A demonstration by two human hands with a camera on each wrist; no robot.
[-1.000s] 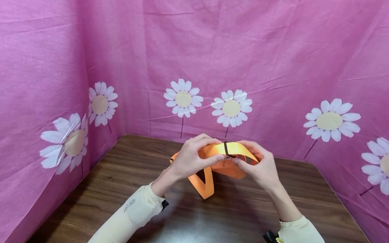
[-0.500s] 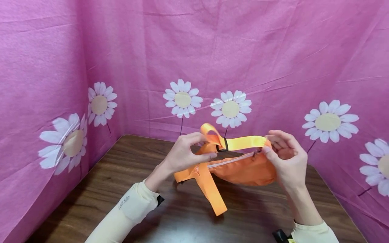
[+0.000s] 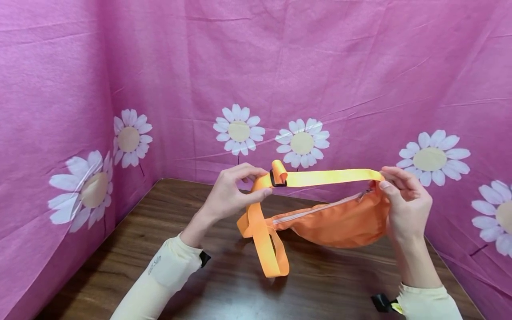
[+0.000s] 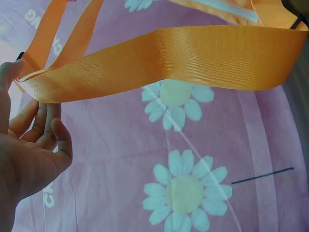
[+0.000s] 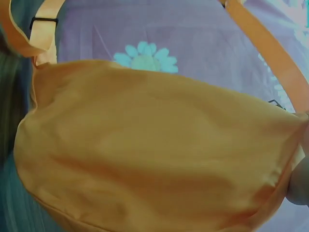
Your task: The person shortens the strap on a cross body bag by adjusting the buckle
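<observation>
An orange waist bag [image 3: 340, 222] with a pale zipper [image 3: 316, 211] hangs above the table. My right hand [image 3: 408, 204] pinches its right end where the strap joins, between thumb and fingers. From there the orange strap [image 3: 332, 178] runs taut leftward to a black slide buckle [image 3: 278, 178], from which a small loop of webbing stands up. Just left of the buckle, my left hand [image 3: 232, 191] pinches the strap. Below it a longer loop of strap [image 3: 264, 249] dangles. The bag's plain orange face [image 5: 154, 145] fills the right wrist view, with a second black buckle [image 5: 44, 20] on the strap.
A dark wood-grain table [image 3: 192, 284] lies beneath the hands. Pink cloth [image 3: 340, 66] printed with white daisies encloses its back and sides.
My right hand has moved right with the bag's end, spreading the bag and drawing the strap straight. My left hand has shifted slightly left, and the strap loop by the buckle has shrunk.
</observation>
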